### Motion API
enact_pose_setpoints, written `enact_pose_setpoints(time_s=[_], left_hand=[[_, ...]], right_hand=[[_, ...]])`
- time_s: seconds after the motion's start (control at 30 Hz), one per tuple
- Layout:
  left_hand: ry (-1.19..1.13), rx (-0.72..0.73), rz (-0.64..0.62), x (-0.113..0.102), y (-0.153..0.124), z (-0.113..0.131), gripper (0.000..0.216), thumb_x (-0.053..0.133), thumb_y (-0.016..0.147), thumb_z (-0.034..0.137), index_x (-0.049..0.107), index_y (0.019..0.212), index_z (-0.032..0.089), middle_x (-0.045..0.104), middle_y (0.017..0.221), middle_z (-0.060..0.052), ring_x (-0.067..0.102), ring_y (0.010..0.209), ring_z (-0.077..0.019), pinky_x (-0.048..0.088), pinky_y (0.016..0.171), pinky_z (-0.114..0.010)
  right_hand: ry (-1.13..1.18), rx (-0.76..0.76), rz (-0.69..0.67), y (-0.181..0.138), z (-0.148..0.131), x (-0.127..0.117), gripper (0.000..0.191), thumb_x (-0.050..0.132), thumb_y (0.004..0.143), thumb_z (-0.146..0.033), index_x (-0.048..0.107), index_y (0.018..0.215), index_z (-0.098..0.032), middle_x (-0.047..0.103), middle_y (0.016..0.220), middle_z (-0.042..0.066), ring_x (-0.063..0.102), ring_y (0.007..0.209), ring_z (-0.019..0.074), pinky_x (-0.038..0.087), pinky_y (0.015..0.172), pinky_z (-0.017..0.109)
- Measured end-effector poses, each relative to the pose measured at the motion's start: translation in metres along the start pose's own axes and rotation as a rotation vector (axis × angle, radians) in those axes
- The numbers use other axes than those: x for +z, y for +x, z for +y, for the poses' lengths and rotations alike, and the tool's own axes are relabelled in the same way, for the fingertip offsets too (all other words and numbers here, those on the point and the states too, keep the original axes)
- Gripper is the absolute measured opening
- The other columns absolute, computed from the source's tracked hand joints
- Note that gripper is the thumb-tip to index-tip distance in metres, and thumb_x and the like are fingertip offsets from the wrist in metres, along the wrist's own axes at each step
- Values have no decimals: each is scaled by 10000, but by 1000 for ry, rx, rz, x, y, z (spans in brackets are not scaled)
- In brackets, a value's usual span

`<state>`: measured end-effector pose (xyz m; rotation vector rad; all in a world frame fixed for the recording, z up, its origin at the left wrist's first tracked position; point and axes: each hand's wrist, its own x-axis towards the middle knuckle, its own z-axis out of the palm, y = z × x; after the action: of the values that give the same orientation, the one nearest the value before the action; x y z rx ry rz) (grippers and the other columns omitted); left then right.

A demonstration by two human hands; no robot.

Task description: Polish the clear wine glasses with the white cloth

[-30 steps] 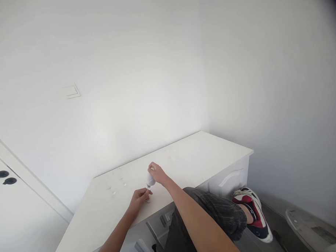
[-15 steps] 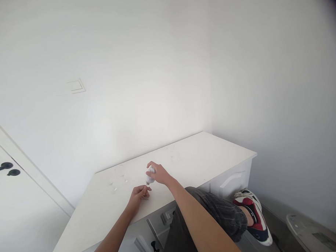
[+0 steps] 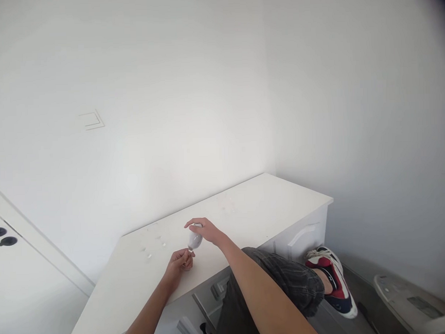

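My right hand [image 3: 206,231] has its fingers around the top of a white, rounded, bulb-shaped thing [image 3: 196,240]. It is tilted, with its narrow brownish neck pointing down and to the left. At that lower end is my left hand [image 3: 181,260], its thumb and fingers pinched together. What is between the left fingertips is too small and partly hidden to make out. Both hands are just over the white cabinet top [image 3: 204,279], near its front edge. Small, pale or clear bits [image 3: 149,256] lie on the top to the left of the hands.
More faint bits [image 3: 231,205] lie farther back on the cabinet top. A bent leg [image 3: 281,277] with a red, white and navy shoe [image 3: 336,285] rests at the cabinet's front. Dark door handles [image 3: 8,241] are at far left. A pale appliance [image 3: 409,301] stands low at right.
The view has shifted slightly. My right hand has changed its hold, with fingers more stretched over the top, and more of the white bulb-shaped thing shows. My left hand stays at the narrow end.
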<state>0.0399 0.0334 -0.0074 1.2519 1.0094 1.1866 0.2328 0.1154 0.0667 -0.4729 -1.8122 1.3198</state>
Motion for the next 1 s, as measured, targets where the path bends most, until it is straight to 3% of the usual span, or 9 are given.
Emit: enact_pose_setpoints(time_s=[0.1,0.27,0.47,0.6,0.87,1.0], left_hand=[[-14,1,33,0,1,0,393,613,893,481,701,799,110,359,549,50,328,524,-95,231,546,-269],[46,60,117,7,0,3,341,657,870,456,707,903,121,452,619,17,424,603,-121,284,580,-265],[17,36,109,5,-1,2,311,666,863,442,668,815,135,323,581,66,318,540,-92,242,542,-251],[-25,17,98,3,-1,1,317,657,867,442,654,786,135,298,566,73,297,522,-93,243,536,-254],[-15,17,69,5,0,4,333,645,881,446,651,773,131,331,549,63,335,521,-95,246,543,-255],[-22,23,102,3,0,2,339,661,870,459,650,784,132,322,550,69,321,513,-93,245,529,-255]], right_hand=[[9,16,58,2,2,2,312,521,900,-429,737,984,-219,633,832,21,515,717,147,396,661,250],[6,147,267,9,11,3,304,505,884,-390,724,973,-198,607,783,17,479,630,125,374,584,239],[-65,26,62,2,8,2,307,651,812,-445,726,1022,-233,618,791,-2,496,672,121,389,619,232],[-85,47,-10,-1,7,3,369,762,704,-407,713,1032,-244,596,742,-26,489,639,115,395,591,225],[-105,23,282,10,9,9,188,657,760,-386,679,794,-203,625,752,0,531,675,140,424,619,242],[-45,50,548,13,9,-7,245,552,825,-424,642,877,-203,633,838,21,565,748,165,453,665,258]])
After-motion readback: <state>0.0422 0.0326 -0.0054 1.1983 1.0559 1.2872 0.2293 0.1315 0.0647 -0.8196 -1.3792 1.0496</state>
